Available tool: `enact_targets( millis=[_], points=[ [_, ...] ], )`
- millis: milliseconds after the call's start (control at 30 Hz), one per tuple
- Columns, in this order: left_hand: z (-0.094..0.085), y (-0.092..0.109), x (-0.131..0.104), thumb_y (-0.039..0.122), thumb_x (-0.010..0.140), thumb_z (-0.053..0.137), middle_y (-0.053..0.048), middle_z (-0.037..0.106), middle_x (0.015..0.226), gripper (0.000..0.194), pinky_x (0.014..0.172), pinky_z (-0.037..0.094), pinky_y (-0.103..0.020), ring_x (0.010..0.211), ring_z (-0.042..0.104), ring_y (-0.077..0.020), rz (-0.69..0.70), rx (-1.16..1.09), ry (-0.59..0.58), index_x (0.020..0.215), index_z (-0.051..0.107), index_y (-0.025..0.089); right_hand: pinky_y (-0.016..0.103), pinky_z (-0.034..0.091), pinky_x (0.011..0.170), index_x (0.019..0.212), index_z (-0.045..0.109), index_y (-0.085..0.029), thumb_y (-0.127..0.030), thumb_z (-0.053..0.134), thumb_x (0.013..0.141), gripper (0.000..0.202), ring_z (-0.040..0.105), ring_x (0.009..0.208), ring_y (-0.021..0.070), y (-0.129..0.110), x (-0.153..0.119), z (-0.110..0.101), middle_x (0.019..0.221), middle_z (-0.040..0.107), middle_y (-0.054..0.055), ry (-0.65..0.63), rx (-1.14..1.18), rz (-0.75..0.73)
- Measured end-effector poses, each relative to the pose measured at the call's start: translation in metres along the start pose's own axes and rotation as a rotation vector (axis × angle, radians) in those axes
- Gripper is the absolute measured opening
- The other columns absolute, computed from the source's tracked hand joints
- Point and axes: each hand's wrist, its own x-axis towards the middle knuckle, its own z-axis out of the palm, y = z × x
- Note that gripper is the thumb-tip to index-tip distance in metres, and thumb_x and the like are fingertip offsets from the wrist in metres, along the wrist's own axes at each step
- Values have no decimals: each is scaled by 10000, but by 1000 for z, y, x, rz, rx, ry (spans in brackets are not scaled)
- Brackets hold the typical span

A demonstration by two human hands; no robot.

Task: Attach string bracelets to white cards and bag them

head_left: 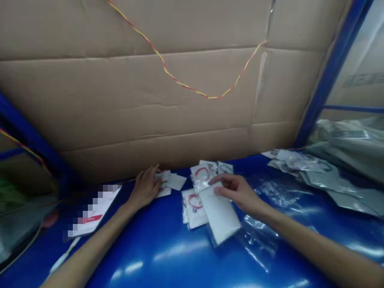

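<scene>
At mid-frame there are two hands, one left hand [145, 186] and one right hand [237, 192]. One white packet [221, 218] lies lower centre; two red-loop packets [198, 214] and one dark-loop packet [225, 167] show around the centre. At least three white cards [177, 181] sit centre left. Clear bags [261, 240] right of centre number at least two (their edges blur together). Lower left has one flat device [100, 206] and one white cable [66, 255]. Two twisted wires [186, 86] show, upper centre and left edge.

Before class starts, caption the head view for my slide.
At a blue tabletop, the right hand holds a white packet beside bagged red cords; the left hand is at white cards.
</scene>
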Motion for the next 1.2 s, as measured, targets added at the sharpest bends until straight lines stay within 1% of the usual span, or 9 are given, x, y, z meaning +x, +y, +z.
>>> enact_targets(
  millis=[167, 367, 567, 667, 767, 900, 1033, 1100, 1200],
  points=[
    [9, -2, -1, 373, 996, 299, -148, 589, 1378, 473, 1165, 235, -606, 1301, 528, -297, 11, 19, -84, 1291, 595, 151, 108, 383, 532, 991, 686, -130, -418, 766, 722, 402, 543, 616, 34, 2, 0, -1, 801, 672, 34, -2, 5, -5],
    [6, -1, 1, 373, 964, 386, -141, 647, 1300, 461, 1165, 299, -528, 1230, 588, -288, 86, 26, -21, 1243, 648, 116, 124, 388, 534, 991, 688, -124, -441, 783, 693, 446, 549, 604, 44, 0, 0, -2, 787, 669, 33, 25, 20, 0],
    [-5, 10, -1, 333, 963, 436, -97, 687, 1230, 392, 1112, 384, -454, 1179, 612, -279, 138, 7, 216, 1165, 698, 122, 108, 386, 543, 990, 684, -126, -439, 780, 699, 438, 551, 622, 36, -1, 0, -2, 787, 660, 21, 50, -2, -28],
    [-12, 27, -4, 314, 961, 470, -109, 664, 1262, 357, 1103, 399, -413, 1202, 590, -247, 153, -19, 370, 1179, 688, 135, 105, 375, 514, 1040, 668, -140, -472, 779, 708, 483, 526, 576, 24, 1, 0, -3, 745, 653, 8, 44, -2, -43],
    [-12, 54, -11, 294, 934, 529, -110, 643, 1297, 357, 1111, 394, -414, 1229, 570, -247, 203, -59, 420, 1230, 665, 146, 123, 368, 443, 1126, 629, -153, -517, 773, 709, 572, 486, 469, 25, 3, 0, -3, 635, 607, -20, 30, 0, -17],
    [-11, 96, -31, 293, 954, 531, -101, 673, 1240, 326, 1050, 453, -345, 1169, 607, -219, 280, -202, 377, 1200, 683, 143, 113, 377, 408, 1086, 656, -129, -530, 772, 706, 565, 479, 437, 12, 2, -1, -2, 661, 641, -2, 11, -31, -4],
    [-20, 132, -55, 361, 1032, 351, -121, 658, 1258, 446, 1024, 462, -323, 1175, 604, -223, 234, -769, 101, 1165, 710, 133, 100, 374, 382, 957, 697, -119, -524, 776, 700, 486, 475, 457, -2, 2, -1, 1, 770, 667, 20, -29, -77, -42],
    [-25, 145, -63, 444, 999, 436, -124, 653, 1267, 449, 991, 479, -319, 1146, 611, -240, 193, -900, -13, 1167, 720, 139, 95, 376, 375, 929, 711, -124, -525, 776, 697, 468, 506, 506, 6, 3, -2, 2, 876, 673, 42, -19, -104, -85],
    [-27, 158, -69, 382, 939, 599, -99, 690, 1194, 316, 933, 491, -269, 1061, 641, -213, 44, -961, -71, 1099, 756, 160, 76, 395, 401, 933, 728, -128, -540, 757, 710, 469, 576, 627, 28, 2, -3, 4, 1062, 672, 77, -32, -139, -108]
  ],
)
